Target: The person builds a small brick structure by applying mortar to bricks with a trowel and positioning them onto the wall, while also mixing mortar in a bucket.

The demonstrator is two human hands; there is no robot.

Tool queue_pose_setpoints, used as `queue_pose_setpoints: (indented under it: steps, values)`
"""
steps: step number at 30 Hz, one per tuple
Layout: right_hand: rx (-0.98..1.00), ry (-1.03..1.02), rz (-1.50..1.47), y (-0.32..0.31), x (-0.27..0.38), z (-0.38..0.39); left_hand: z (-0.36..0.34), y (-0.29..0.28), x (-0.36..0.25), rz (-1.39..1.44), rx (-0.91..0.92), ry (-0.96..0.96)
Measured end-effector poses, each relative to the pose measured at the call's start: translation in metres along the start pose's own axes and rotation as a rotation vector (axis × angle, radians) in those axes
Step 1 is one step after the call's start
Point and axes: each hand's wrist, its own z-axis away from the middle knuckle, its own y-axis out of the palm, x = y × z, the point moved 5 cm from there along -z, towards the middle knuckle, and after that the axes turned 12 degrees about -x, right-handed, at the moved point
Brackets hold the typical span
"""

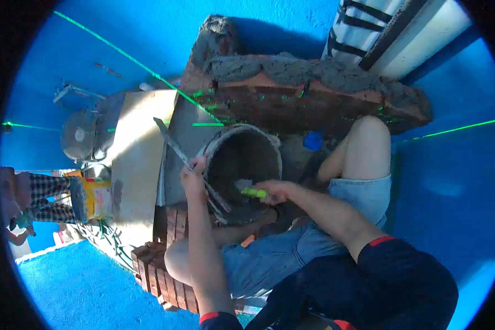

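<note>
My left hand (195, 179) is closed on a long, flat grey bar (172, 144), which slants from the upper left down across the left side of a round, mortar-crusted bucket (264, 148). My right hand (279, 192) grips the yellow-green handle of a trowel (253, 191), its grey blade down inside the bucket over dark grey contents. The bucket sits between my bent bare legs, close below a brick ledge (280, 107) topped with rough wet-looking mortar (313, 71).
A pale board (137, 165) and stacked bricks (159, 269) lie left, beside a yellow bucket (93, 198), metal tank (82, 135) and another person in checked trousers (49, 192). A blue round object (312, 141) sits by my knee. Blue walls and white pipes (423, 33) surround the ledge.
</note>
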Motion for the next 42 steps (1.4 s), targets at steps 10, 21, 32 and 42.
queue_pose_setpoints:
  steps: [10,21,32,42]
  values:
    - [0.472,-0.042,-0.173,0.002,0.015,0.066,-0.05,-0.025,0.039,0.283,-0.02,-0.063]
    - [0.621,-0.274,-0.36,-0.036,0.034,0.238,-0.127,-0.085,0.104,-1.048,-0.251,0.231]
    - [0.469,-0.768,-0.65,-0.157,-0.005,0.413,-0.065,-0.075,0.006,0.037,-0.307,0.028]
    - [-0.986,-1.229,-0.012,-0.256,-0.051,0.516,-0.029,-0.091,-0.029,0.246,-0.28,-0.005]
